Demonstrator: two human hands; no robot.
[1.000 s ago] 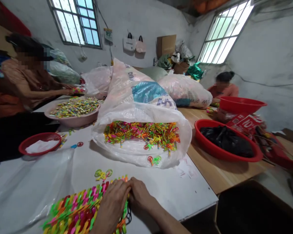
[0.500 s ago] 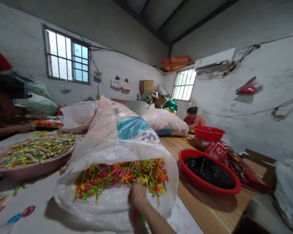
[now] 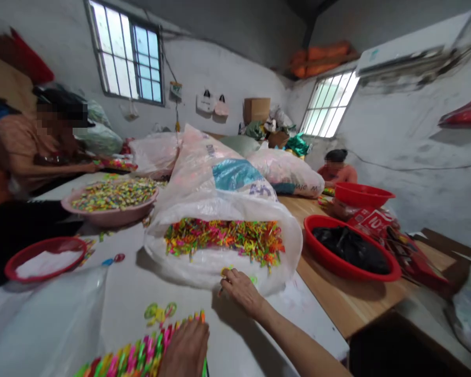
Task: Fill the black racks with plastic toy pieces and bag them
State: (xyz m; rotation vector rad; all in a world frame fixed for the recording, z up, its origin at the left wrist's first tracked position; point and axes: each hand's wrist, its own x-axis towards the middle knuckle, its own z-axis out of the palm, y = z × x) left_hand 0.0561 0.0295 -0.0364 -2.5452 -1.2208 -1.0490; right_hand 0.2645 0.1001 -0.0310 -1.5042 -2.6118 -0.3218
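A large white woven bag (image 3: 220, 272) lies with its mouth towards me, and small bright plastic pieces (image 3: 223, 235) spill in its opening. My right hand (image 3: 243, 296) is just in front of the bag's lower lip, fingers curled together; a bit of yellow shows by the fingertips, but what they grip is unclear. At the bottom, my left hand (image 3: 186, 348) lies flat over a dense row of colourful plastic pieces (image 3: 129, 356). A few loose green and yellow ring-shaped pieces (image 3: 160, 313) rest on the white tabletop just beyond that row.
A pink basin (image 3: 110, 214) of small pieces stands left, with a red tray (image 3: 47, 262) nearer me. On the right are a red basin (image 3: 314, 246) holding a black bag and another red basin (image 3: 363, 195). One co-worker (image 3: 27, 146) sits left, another (image 3: 343, 173) far right.
My right hand has drawn back from the pieces in the bag's mouth to in front of its lip. The view has tipped down and left, bringing my left hand and the row of pieces into sight.
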